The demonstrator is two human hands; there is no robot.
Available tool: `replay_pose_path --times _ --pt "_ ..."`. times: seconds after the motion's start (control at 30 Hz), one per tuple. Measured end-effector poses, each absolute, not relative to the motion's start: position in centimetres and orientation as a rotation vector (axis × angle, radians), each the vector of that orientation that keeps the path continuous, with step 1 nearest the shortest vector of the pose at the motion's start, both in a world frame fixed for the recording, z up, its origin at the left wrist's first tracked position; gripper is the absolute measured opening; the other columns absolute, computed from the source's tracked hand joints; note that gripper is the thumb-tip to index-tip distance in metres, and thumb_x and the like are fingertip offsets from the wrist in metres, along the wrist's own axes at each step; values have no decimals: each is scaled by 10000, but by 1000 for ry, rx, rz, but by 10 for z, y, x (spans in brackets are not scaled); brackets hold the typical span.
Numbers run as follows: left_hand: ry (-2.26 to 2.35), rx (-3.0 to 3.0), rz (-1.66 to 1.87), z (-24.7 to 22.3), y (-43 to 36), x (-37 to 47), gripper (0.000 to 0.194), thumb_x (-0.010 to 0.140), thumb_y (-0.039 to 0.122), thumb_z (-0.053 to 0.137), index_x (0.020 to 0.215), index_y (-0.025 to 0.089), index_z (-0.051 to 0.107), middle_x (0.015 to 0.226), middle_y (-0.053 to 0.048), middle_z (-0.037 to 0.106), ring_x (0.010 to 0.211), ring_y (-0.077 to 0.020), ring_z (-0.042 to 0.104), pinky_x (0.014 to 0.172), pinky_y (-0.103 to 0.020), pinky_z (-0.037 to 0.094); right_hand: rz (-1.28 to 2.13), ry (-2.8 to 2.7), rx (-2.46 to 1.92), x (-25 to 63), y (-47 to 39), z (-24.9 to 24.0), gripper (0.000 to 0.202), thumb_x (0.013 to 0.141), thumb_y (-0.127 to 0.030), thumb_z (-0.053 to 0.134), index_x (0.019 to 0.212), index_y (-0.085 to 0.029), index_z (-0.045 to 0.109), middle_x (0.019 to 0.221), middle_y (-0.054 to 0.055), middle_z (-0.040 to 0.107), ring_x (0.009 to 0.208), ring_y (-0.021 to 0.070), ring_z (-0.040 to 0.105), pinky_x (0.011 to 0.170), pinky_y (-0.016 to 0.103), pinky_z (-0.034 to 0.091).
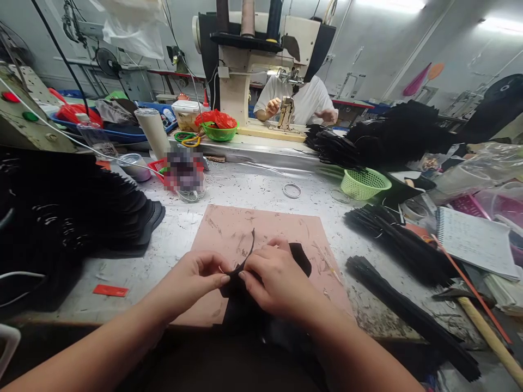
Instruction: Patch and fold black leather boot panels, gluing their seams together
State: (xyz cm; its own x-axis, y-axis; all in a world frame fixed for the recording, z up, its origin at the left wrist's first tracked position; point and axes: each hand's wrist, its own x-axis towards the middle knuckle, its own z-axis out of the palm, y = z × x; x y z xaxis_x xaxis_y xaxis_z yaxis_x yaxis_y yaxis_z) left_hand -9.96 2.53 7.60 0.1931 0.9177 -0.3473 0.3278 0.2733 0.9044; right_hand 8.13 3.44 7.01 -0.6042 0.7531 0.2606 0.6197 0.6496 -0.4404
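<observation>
Both my hands pinch a black fabric piece (235, 305) over the pinkish-brown board (216, 234) at the table's near edge. My left hand (200, 277) is closed, thumb and forefinger gripping the piece's upper edge. Right beside it, my right hand (273, 272) is closed on the same edge, with the fingertips of both hands close together. A thin black strip (252, 239) curves up from between them, its far end free over the board. One dark flap (300, 258) of the material shows beyond my right hand. The lower part hangs toward my lap.
Stacked black pieces (118, 212) stand at left, near a red strip (110, 291). Bundled black strips (400, 305), a hammer (486, 332) and a notebook (474, 239) lie at right. Behind are a green basket (365, 185), a sewing machine (232, 81) and a seated person (302, 100).
</observation>
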Motion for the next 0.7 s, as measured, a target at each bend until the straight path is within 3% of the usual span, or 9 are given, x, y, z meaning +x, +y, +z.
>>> replay_pose_path --times 0.13,0.27,0.43,0.7 --pt "1377 1498 433 80 28 -99 212 604 279 524 750 167 629 563 22 545 577 -143 508 575 -257 413 382 -2540 -1061 77 34 71 153 814 -193 480 697 -150 568 668 9 608 629 119 500 785 323 251" --pt "1368 1743 371 85 31 -95 119 638 260 502 670 178 582 605 20 573 596 -134 521 566 -229 408 329 -2644 -1064 76 33 74 171 844 -192 442 746 -145 574 699 31 611 658 139 515 752 323 262" --pt "1448 1795 281 92 34 -95 137 674 283 513 638 178 592 574 22 575 573 -134 521 536 -215 385 352 -2633 -1097 86 35 84 143 794 -247 532 680 -164 557 689 21 609 694 153 507 778 333 255" --pt "1371 1798 217 91 38 -99 146 691 253 512 708 186 641 581 32 578 570 -130 509 531 -202 364 392 -2615 -1104 90 39 87 188 819 -222 512 637 -174 515 657 12 588 708 157 463 798 353 252"
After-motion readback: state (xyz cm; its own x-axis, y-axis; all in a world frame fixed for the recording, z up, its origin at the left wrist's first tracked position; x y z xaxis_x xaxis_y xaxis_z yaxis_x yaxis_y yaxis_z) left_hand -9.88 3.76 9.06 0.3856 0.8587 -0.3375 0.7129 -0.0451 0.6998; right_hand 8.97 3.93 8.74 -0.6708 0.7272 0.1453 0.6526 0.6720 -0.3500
